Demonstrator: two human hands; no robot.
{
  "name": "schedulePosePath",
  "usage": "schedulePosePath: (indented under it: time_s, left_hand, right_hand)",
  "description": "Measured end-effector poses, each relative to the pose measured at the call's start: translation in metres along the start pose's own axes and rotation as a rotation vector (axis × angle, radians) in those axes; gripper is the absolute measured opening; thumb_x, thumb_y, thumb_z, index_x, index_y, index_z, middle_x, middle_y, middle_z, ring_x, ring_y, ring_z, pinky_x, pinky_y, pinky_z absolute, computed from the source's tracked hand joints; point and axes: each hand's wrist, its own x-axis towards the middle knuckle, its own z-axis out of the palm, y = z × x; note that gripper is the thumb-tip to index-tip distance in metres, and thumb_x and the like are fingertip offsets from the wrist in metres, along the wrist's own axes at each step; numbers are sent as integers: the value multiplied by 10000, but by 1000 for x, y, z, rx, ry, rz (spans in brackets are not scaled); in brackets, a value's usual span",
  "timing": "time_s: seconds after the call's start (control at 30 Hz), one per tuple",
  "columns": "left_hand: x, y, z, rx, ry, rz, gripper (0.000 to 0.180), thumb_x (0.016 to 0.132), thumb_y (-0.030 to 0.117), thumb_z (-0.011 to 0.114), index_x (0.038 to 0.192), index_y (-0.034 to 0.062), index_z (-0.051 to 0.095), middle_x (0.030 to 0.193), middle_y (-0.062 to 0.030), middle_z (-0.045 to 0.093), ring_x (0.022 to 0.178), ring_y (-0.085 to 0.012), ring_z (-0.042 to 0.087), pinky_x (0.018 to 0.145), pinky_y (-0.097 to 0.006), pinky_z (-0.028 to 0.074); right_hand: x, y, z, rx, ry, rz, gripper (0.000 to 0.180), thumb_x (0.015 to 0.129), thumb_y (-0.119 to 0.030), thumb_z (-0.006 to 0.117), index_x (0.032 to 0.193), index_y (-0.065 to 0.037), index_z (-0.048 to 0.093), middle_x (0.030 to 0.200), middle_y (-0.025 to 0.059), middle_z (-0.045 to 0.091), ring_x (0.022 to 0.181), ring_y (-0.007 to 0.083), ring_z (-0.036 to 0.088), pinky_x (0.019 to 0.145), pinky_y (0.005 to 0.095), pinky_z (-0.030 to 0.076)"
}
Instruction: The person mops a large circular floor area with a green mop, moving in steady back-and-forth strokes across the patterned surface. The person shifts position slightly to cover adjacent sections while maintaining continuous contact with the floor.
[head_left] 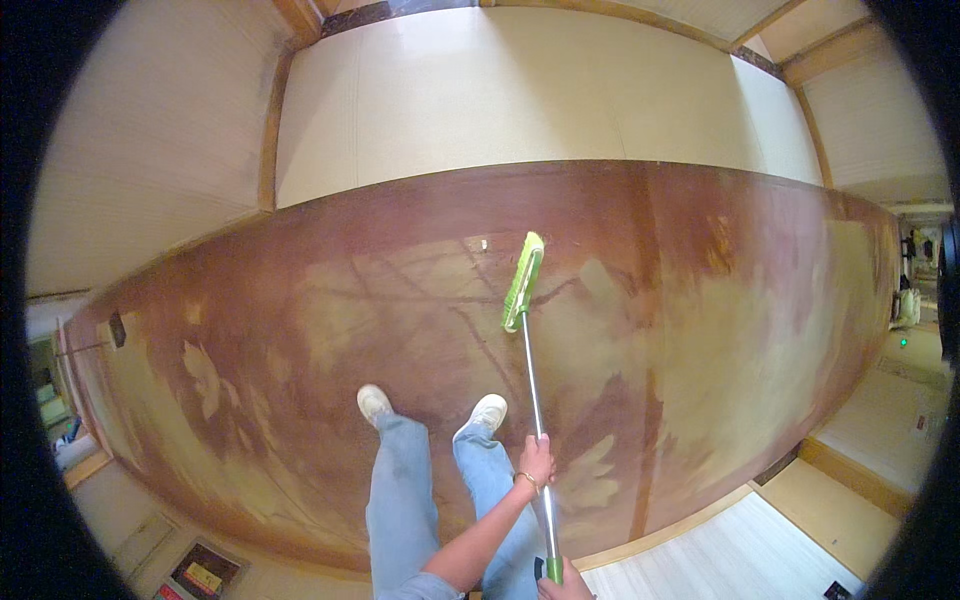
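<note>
I hold a long-handled floor brush (pixel 523 282) with a bright green and white head and a silver pole. Its head points away from me, just ahead of my feet, at floor level; whether the bristles press on the floor I cannot tell. My left hand (pixel 537 461), with a bracelet at the wrist, is wrapped round the middle of the pole. Lower down, at the bottom edge of the view, my right hand (pixel 566 584) closes round the pole's end by the green grip. Part of that hand is cut off. A small pale bit (pixel 484 245) lies left of the brush head.
The reddish-brown and tan floor (pixel 420 340) has dark streaks. My white shoes (pixel 487 412) stand on it. A cream wall (pixel 480 100) with wooden trim runs along the far side. A pale panel (pixel 700 550) lies near right, beside a wooden ledge (pixel 820 505). Items crowd the far right edge.
</note>
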Motion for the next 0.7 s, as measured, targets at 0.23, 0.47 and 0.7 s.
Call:
schedulePosePath:
  time_s: [0.23,0.47,0.7]
  left_hand:
    - [-39,30,-99,-147,105,65,230,888,322,407,818,142,281,479,0,329,321,-122,344,262,-281,313]
    - [-53,53,-280,-214,297,46,201,893,317,395,800,165,301,509,-3,350,330,-141,362,254,-282,304]
    - [-3,56,-401,-219,284,60,193,885,315,394,849,128,368,575,-35,422,445,-208,466,346,-340,379]
  right_hand:
    - [-4,3,74,-180,-55,16,443,798,-35,473,1199,-88,290,582,22,422,394,108,403,340,240,353]
    - [70,75,195,-383,-163,-320,419,795,-67,550,1173,-77,371,645,2,449,414,80,397,349,229,335]
    - [126,41,266,-64,-274,-33,349,817,-69,512,1129,-76,355,512,21,407,364,102,398,345,242,358]
